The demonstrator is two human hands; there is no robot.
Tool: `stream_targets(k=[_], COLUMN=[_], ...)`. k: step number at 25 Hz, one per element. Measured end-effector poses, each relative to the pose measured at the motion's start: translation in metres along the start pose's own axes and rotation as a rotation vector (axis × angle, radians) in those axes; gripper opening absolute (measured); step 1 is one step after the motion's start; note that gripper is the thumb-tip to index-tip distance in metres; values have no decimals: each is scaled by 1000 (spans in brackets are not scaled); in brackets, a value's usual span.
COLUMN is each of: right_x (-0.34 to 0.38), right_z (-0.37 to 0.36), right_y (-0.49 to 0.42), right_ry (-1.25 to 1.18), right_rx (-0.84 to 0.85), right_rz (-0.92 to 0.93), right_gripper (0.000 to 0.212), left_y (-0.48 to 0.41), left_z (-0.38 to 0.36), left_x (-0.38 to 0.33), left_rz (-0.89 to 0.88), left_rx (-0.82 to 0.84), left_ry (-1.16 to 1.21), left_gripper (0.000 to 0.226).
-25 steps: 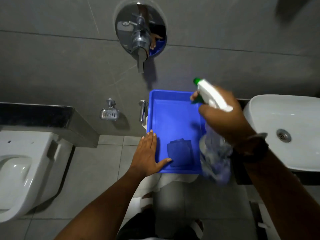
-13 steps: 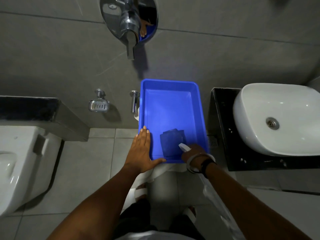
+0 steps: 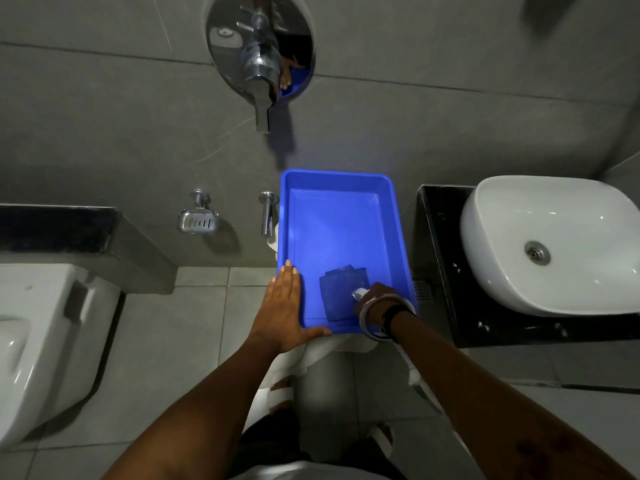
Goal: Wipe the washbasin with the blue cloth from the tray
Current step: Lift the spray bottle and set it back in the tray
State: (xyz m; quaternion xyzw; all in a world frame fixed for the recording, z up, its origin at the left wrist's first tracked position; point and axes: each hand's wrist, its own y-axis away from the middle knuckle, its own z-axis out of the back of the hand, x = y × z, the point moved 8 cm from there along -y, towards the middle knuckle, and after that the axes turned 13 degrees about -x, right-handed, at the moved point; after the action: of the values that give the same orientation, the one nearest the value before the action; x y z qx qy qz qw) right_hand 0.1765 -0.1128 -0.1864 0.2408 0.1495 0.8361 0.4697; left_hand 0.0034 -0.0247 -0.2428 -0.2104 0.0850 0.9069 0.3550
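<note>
Blue cloth lies folded in the near right part of the tray, not yet lifted. Our left hand is flat and open on the tray's near left rim, likely steadying it. Right hand reaches down at the cloth's edge; we cannot tell whether its fingers have closed. Washbasin waits well right

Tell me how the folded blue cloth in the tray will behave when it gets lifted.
The blue cloth lies flat and folded on the tray floor, so it will probably go limp and unfold if pinched by one corner. It looks thin, likely light. The right hand is already over its edge, the left hand bracing the tray.
</note>
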Motion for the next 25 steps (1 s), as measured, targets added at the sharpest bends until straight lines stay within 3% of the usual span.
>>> stream_targets(k=[6, 10, 13, 16, 20, 25], right_x=[16, 60, 104, 138, 157, 166], right_z=[34, 132, 211, 251, 239, 187], right_y=[15, 49, 67, 49, -3, -69], right_ry=[-45, -354, -551, -724, -867, -884], right_rx=[-23, -342, -536, -645, -679, -581], right_rz=[113, 280, 444, 493, 506, 512], right_gripper=[35, 15, 20, 24, 27, 41], left_y=[-1, -1, 1, 0, -1, 1], left_z=[-1, 0, -1, 0, 1, 1], left_x=[0, -1, -1, -1, -2, -1], left_rz=[-2, 11, 13, 7, -4, 3], left_rx=[8, 9, 19, 12, 7, 19], left_ry=[12, 16, 8, 7, -16, -10], left_gripper=[140, 140, 142, 142, 140, 140])
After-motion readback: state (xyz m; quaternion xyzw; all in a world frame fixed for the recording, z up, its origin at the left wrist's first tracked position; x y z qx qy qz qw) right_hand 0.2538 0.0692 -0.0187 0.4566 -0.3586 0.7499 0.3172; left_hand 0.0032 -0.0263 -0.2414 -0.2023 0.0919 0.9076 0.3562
